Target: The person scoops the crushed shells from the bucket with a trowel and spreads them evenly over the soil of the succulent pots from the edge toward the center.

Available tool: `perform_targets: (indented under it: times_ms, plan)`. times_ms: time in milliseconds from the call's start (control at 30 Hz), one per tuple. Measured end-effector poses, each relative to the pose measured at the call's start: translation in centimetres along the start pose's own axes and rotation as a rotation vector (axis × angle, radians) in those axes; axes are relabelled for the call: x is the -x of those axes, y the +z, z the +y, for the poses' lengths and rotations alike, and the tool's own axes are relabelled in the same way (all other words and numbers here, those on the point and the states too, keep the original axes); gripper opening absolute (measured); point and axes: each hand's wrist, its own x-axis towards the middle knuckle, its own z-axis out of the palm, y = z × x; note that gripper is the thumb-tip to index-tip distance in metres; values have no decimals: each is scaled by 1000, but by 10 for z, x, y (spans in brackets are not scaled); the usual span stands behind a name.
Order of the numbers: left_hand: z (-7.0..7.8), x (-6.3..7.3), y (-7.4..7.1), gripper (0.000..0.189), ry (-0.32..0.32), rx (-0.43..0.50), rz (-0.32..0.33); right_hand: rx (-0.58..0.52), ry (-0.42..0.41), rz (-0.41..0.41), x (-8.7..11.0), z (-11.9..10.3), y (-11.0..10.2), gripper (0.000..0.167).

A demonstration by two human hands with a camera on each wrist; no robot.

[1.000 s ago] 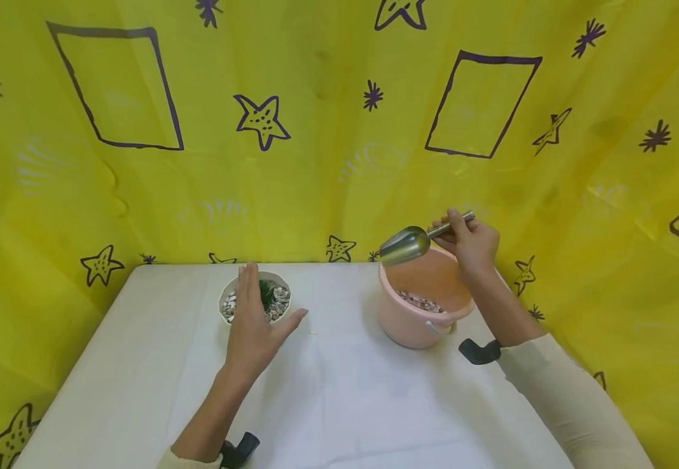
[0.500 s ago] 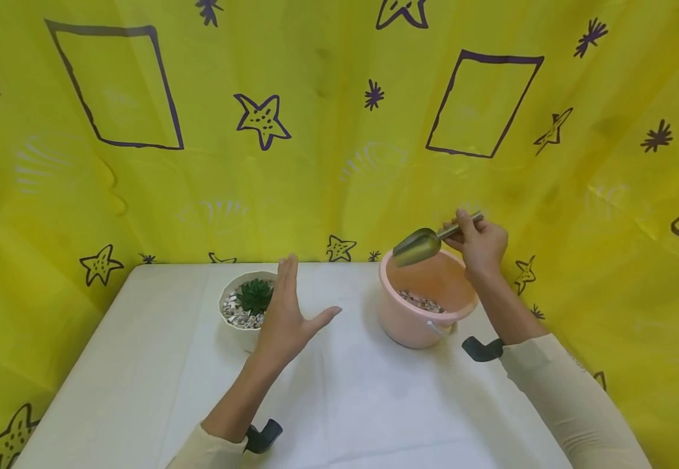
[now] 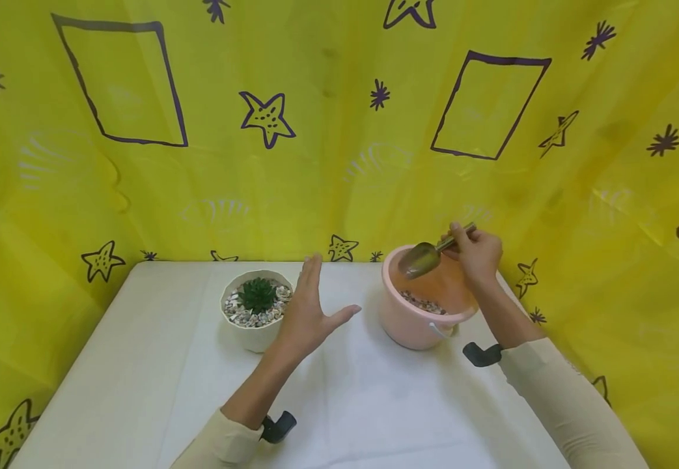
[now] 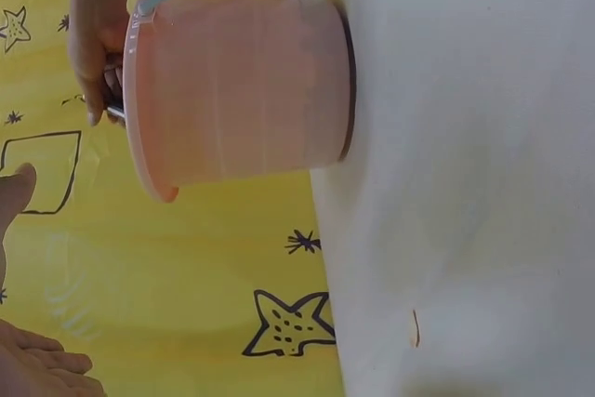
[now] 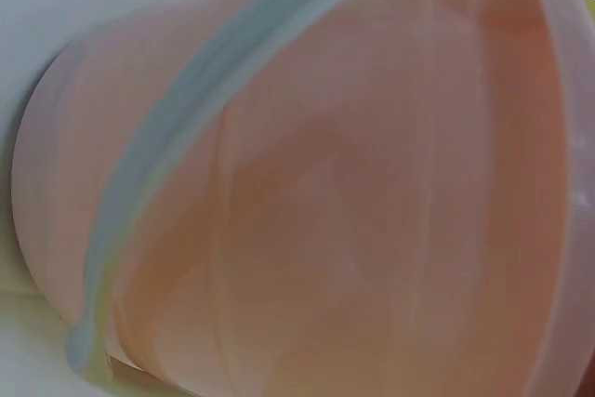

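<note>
My right hand grips the handle of a metal scoop over the mouth of a pink bucket. The scoop's bowl tilts down to the left, inside the bucket's rim in the head view. Small mottled pebbles lie at the bottom of the bucket. My left hand is held up with straight fingers and the thumb spread wide, holding nothing. It is just right of a white pot and overlaps its edge in the head view. A green succulent stands in the pot, ringed by pale stones.
A white cloth covers the table. Behind it hangs a yellow curtain with drawn stars and frames. The bucket's pale handle hangs down its side. A small tan chip lies on the cloth.
My left hand has moved right, away from above the pot, uncovering the succulent. The right hand first shifted slightly right, then lowered the scoop into the bucket's mouth.
</note>
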Motion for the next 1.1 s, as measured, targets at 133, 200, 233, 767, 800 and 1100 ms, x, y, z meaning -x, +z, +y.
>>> perform_targets:
  times_ms: [133, 200, 233, 767, 800, 1100]
  plan:
    - [0, -3, 5, 112, -12, 5, -3, 107, -28, -44, 1, 4, 2, 47]
    - [0, -5, 7, 111, -17, 14, -7, 139, -36, -65, 1, 6, 5, 47]
    - [1, -6, 9, 111, -16, 19, -12, 163, -42, -71, 2, 8, 6, 46]
    - [14, -25, 52, 109, -11, 19, -180, 358, -121, -135, 5, 30, 16, 36]
    - [14, -26, 55, 109, -14, 20, -188, 360, -125, -135, 6, 30, 16, 35]
    - [19, -27, 80, 109, 9, 45, -228, 436, -90, -156, 7, 31, 19, 28]
